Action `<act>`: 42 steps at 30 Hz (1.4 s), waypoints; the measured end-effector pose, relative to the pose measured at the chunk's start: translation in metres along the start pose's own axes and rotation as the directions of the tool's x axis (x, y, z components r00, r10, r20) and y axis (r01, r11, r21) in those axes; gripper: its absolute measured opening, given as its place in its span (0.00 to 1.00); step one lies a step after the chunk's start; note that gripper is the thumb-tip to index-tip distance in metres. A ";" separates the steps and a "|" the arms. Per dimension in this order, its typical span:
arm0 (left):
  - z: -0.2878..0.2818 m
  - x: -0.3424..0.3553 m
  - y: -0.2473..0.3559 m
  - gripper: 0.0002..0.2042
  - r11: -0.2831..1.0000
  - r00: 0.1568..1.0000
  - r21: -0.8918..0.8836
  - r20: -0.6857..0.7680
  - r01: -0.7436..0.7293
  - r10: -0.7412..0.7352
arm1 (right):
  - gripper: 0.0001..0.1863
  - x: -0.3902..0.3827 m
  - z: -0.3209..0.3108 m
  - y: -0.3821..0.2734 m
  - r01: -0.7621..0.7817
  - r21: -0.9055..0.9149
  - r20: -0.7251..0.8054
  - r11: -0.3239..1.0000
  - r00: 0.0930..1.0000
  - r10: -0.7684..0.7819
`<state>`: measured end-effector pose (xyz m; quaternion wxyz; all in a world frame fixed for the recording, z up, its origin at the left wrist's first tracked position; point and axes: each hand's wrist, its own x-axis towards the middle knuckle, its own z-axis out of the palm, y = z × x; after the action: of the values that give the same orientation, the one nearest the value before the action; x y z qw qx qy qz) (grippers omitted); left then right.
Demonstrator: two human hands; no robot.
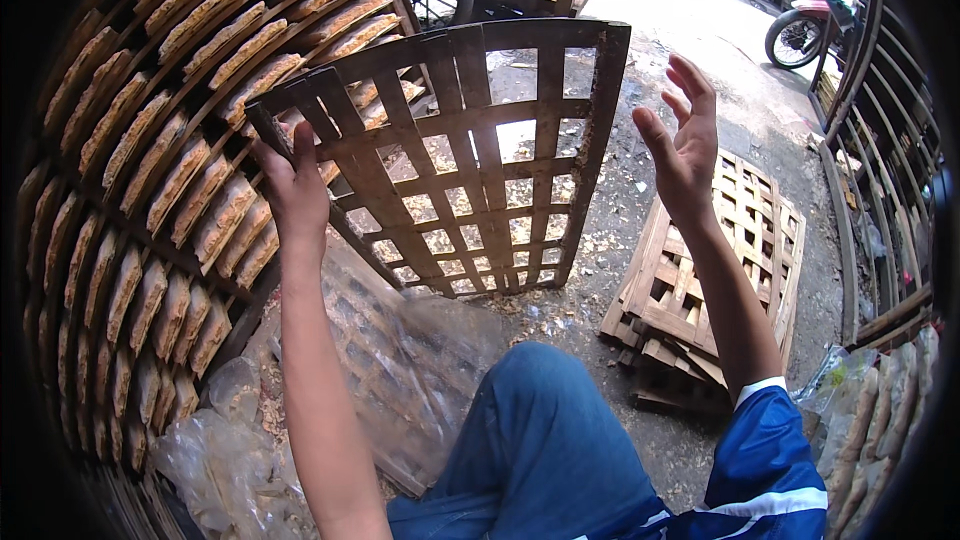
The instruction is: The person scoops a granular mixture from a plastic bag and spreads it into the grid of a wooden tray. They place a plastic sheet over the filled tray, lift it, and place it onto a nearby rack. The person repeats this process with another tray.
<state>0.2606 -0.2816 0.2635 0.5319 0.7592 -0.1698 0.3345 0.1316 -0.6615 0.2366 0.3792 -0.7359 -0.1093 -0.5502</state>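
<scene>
A dark wooden lattice tray [470, 127] stands tilted upright in front of me, its slats crossing in a grid. My left hand [297, 185] grips its left edge, thumb on the near face; the other fingers are partly hidden behind the frame. Raised to the right of the tray, my right hand [685, 140] is apart from it, fingers spread and holding nothing. Below the tray, a sheet of clear plastic [440, 340] lies over another slatted tray [365, 380] on the ground.
A rack [215, 280] of stacked boards bearing pale brown slabs fills the left side. Several lattice trays [690, 290] are piled on the ground at right. Crumpled plastic bags [230, 450] lie lower left. A slatted fence [890, 170] and a motorcycle [800, 30] stand farther right.
</scene>
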 end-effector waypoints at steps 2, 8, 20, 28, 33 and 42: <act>-0.004 0.004 -0.014 0.35 0.999 1.000 0.049 -0.022 0.011 -0.010 | 0.37 -0.014 0.009 0.009 -0.245 0.195 0.175 0.950 0.961 0.212; -0.011 0.002 -0.009 0.43 0.990 1.000 0.144 0.023 0.003 -0.007 | 0.19 -0.028 0.039 0.015 -0.437 0.348 0.355 0.829 0.880 0.316; -0.007 0.003 -0.012 0.33 0.982 0.998 0.186 -0.060 -0.013 0.024 | 0.16 -0.007 0.040 0.009 -0.344 -0.138 0.407 0.929 0.835 0.370; -0.003 0.007 -0.006 0.39 0.956 0.998 0.293 -0.058 0.024 -0.007 | 0.22 0.003 0.066 0.002 -0.396 -0.462 0.299 0.794 0.773 0.559; 0.006 0.015 -0.011 0.41 0.954 0.999 0.298 -0.043 -0.012 0.026 | 0.26 -0.003 0.061 0.018 -0.571 -0.217 0.358 0.792 0.708 0.609; 0.006 0.019 -0.016 0.45 0.958 1.000 0.288 -0.018 0.015 -0.010 | 0.16 -0.025 0.039 0.040 -0.474 0.193 0.518 0.859 0.793 0.321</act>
<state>0.2863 -0.2792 0.2643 0.4192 0.8268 -0.1101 0.3585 0.1735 -0.6562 0.1923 0.5613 -0.7829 -0.1242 -0.2379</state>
